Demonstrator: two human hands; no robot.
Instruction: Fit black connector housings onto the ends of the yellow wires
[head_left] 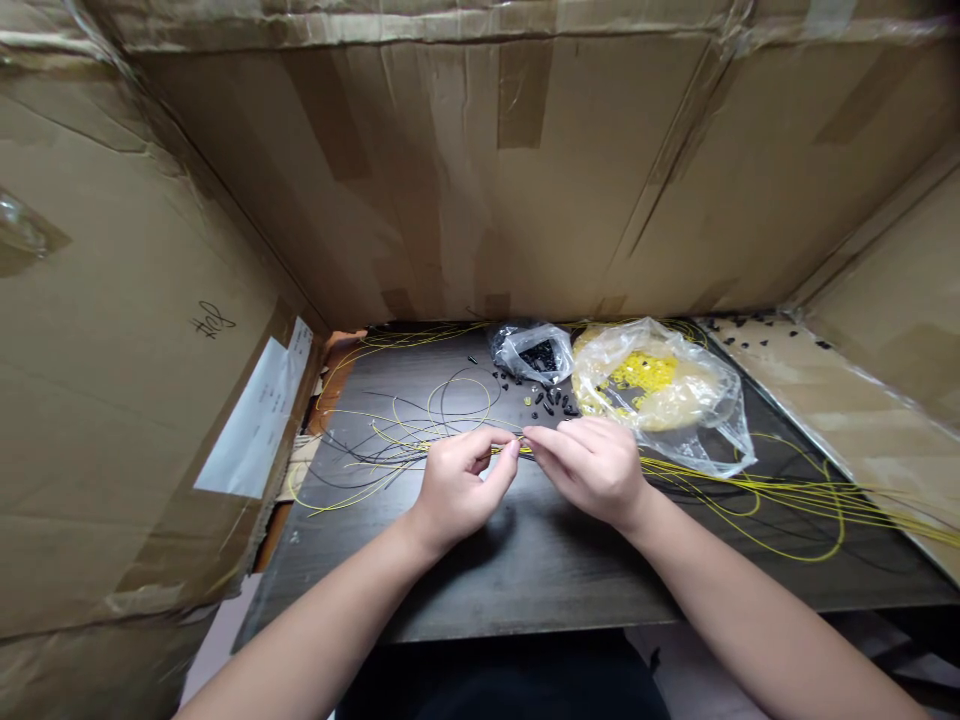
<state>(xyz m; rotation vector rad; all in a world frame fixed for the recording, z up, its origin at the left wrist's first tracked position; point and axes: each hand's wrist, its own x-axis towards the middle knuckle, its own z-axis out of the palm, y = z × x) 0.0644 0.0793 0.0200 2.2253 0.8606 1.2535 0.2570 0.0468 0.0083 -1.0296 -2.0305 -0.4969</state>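
My left hand and my right hand meet fingertip to fingertip above the middle of the dark table. Both are closed in a pinch on a thin wire; any small part at the fingertips is too small to make out. Beneath and behind them runs a loose bundle of yellow wires, trailing off to the right. On the left its ends fan out, mixed with black wires. Just beyond my hands lie small black pieces and a little yellow piece.
A clear bag of black parts stands at the back, beside a larger clear bag of yellow parts. Cardboard walls enclose the dark table at the back and sides. More black pieces lie on the cardboard at right.
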